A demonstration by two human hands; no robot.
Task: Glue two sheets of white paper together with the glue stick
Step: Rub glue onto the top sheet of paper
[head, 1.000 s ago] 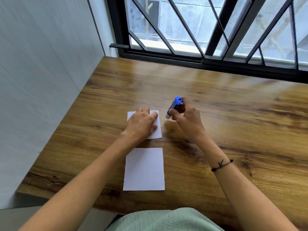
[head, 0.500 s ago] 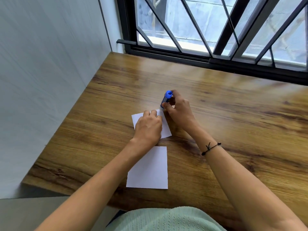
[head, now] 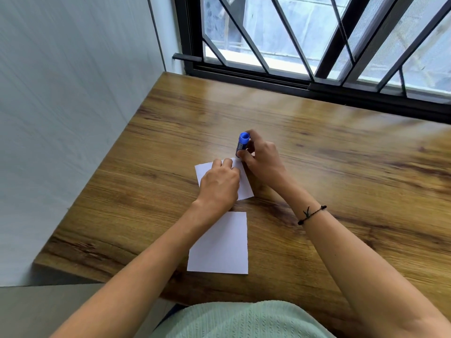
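Two small white sheets lie on the wooden table point(head: 341, 167). The far sheet point(head: 245, 185) is turned slightly, and my left hand point(head: 219, 184) presses flat on it, covering most of it. My right hand point(head: 262, 158) grips a blue glue stick point(head: 242, 145), held nearly upright with its blue end up and its lower end at the far sheet's top right corner. The near sheet point(head: 219, 247) lies flat by the table's front edge, partly under my left forearm.
A grey-white wall point(head: 73, 118) borders the table on the left. A black-framed window with diagonal bars point(head: 317, 57) runs along the far edge. A black cord bracelet point(head: 312, 214) sits on my right wrist.
My right hand has brought the glue stick left from beside the far sheet onto its top right corner. The far sheet has turned a little under my left hand.
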